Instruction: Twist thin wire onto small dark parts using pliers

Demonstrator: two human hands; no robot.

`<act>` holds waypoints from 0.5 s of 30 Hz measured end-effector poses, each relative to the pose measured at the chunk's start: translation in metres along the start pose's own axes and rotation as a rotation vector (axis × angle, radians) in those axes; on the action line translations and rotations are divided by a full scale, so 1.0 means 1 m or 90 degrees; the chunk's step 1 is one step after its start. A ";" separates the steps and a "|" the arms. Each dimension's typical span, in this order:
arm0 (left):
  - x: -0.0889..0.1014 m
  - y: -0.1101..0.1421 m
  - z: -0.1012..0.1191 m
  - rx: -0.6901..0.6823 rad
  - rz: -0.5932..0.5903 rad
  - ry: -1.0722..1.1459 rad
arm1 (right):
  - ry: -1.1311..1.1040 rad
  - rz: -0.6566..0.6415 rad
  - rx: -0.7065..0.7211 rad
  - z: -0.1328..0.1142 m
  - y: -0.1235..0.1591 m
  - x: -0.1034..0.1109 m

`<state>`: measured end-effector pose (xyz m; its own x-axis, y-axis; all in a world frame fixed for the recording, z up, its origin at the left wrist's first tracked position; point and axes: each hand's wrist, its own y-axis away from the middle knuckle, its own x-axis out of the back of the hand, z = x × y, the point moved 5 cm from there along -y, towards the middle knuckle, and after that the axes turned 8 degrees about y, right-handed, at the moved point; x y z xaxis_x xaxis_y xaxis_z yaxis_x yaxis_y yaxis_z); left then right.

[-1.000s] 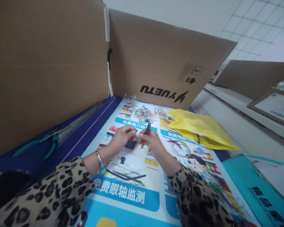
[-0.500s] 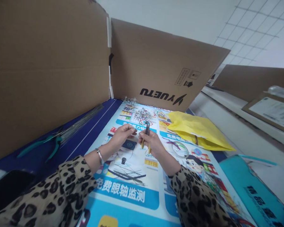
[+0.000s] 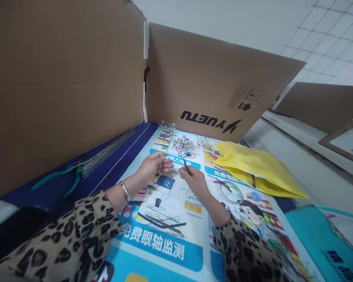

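Pliers (image 3: 186,166) — dark, slim, tip upward; mostly hidden in right hand (image 3: 195,181).

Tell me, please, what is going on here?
A person holds a slim, dark-tipped hand tool in the right hand. The left hand is close by, apart from it, and whether it grips anything is unclear. Both hands are over a colourful printed sheet, where thin dark strands lie nearer the person. A flat yellow bag is to the right.
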<state>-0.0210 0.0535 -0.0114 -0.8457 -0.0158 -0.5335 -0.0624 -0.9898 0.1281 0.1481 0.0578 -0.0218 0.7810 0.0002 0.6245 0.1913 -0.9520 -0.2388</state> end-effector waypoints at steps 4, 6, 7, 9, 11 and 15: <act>0.001 0.000 0.000 0.008 -0.006 -0.002 | 0.298 0.087 0.239 -0.011 0.007 0.000; 0.002 0.000 -0.001 0.008 -0.003 -0.001 | 0.420 0.143 0.306 -0.014 0.009 0.003; 0.002 0.000 -0.001 0.008 0.001 0.000 | 0.464 0.167 0.320 -0.015 0.010 0.006; 0.002 0.001 -0.002 0.010 0.008 0.005 | 0.533 0.192 0.333 -0.018 0.010 0.010; 0.000 0.002 -0.003 0.014 0.011 0.013 | 0.583 0.198 0.341 -0.021 0.011 0.012; -0.006 0.006 -0.008 0.028 0.002 0.024 | 0.645 0.196 0.354 -0.027 0.011 0.013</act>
<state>-0.0120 0.0468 -0.0137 -0.8254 -0.0257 -0.5640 -0.0827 -0.9827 0.1660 0.1449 0.0391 0.0038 0.0622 -0.6835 0.7273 0.5049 -0.6071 -0.6136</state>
